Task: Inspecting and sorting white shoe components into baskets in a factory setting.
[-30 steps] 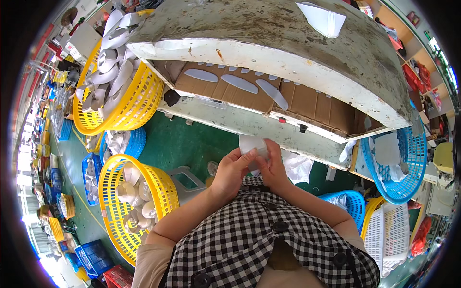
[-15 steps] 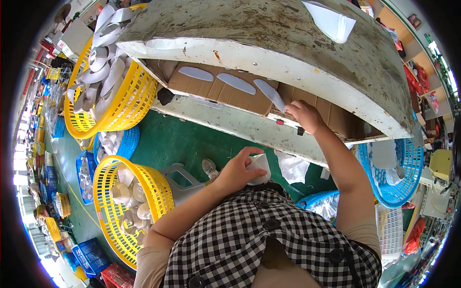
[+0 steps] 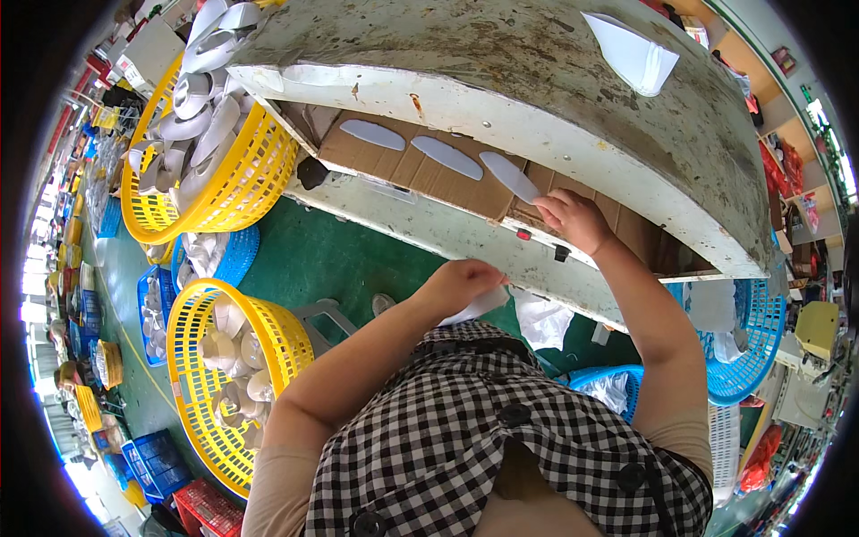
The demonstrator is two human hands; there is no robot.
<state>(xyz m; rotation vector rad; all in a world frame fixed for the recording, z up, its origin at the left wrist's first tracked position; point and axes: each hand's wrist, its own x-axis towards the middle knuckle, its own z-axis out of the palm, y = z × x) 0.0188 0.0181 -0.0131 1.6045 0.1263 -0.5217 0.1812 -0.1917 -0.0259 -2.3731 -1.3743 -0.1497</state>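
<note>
In front of my waist, my left hand (image 3: 462,288) is closed round an off-white curved piece (image 3: 479,309), partly hidden by the fingers. At the opening under the worktop, my right hand (image 3: 575,220) pinches the near end of a flat white oblong pad (image 3: 507,174). Two similar pads, a middle one (image 3: 447,157) and a left one (image 3: 372,134), lie in a row on brown cardboard (image 3: 403,174) inside that shelf.
The stained worktop (image 3: 429,45) overhangs the shelf, with a white piece (image 3: 631,54) on top. At left stand a tall yellow basket (image 3: 259,170) and a lower yellow basket (image 3: 291,336), both holding off-white pieces. A blue basket (image 3: 761,349) stands at right.
My left hand has turned over and moved slightly up and right, its fingers now closed together. My right hand stays at the third pad's end, and that pad has tilted a little.
</note>
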